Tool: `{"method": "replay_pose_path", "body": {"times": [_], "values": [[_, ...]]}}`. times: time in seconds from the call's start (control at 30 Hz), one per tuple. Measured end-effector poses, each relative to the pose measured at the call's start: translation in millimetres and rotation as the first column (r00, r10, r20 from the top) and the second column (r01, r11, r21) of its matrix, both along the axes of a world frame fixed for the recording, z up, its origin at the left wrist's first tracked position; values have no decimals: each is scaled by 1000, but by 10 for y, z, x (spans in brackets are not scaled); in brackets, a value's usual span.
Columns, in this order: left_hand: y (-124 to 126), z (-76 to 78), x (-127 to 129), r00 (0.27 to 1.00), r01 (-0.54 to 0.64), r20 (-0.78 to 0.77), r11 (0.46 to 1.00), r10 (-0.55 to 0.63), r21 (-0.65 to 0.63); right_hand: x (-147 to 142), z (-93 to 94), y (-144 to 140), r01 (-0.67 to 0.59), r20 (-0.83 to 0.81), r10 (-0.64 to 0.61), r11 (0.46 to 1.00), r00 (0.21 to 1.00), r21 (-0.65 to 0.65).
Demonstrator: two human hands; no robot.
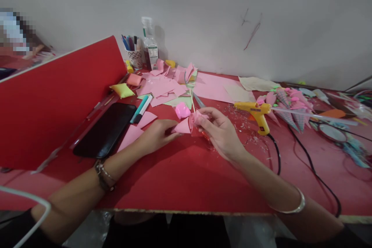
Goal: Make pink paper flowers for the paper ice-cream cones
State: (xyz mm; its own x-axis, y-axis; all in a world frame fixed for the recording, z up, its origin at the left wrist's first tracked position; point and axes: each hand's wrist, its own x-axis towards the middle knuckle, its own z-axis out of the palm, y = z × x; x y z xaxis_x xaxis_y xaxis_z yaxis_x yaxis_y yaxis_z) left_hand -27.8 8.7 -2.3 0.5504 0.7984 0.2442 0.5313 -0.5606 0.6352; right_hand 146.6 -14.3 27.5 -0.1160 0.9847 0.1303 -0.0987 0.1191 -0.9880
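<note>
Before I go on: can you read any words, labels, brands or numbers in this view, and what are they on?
Nothing is legible.
Clear plastic bottle by the wall: white and green label, print too small to read.
Yellow glue gun: small orange sticker on the handle, blurred.
Patterned pen cup: pattern only, no text.

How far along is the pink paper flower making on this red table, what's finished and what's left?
Done: a heap of finished pink pieces lies at the right behind the yellow glue gun. In hand: the left hand holds a pink paper triangle against the small pink roll in the right hand. Left, probably: the pile of cut pink paper by the wall looks unused.
</note>
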Motion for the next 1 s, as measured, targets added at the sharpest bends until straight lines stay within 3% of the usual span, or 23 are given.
{"method": "replay_pose_path", "body": {"times": [0.17, 0.43, 0.73, 1.0], "values": [[2, 4, 0, 1000, -6, -8, 1000, 6, -23, 16, -74, 20, -7, -16, 7, 1000, 1000, 8], [-4, 16, 15, 1000, -1, -4, 1000, 1, 12, 20, -91, 8, 68, 224, -101, 986, 969, 150], [2, 14, 16, 999, -10, -38, 1000, 11, 25, 27, -106, 31, 11, 132, -21, 997, 991, 80], [5, 40, -24, 998, 11, -66, 999, -8, 48, 43, -91, 11, 2, 160, -16, 996, 987, 87]]}}
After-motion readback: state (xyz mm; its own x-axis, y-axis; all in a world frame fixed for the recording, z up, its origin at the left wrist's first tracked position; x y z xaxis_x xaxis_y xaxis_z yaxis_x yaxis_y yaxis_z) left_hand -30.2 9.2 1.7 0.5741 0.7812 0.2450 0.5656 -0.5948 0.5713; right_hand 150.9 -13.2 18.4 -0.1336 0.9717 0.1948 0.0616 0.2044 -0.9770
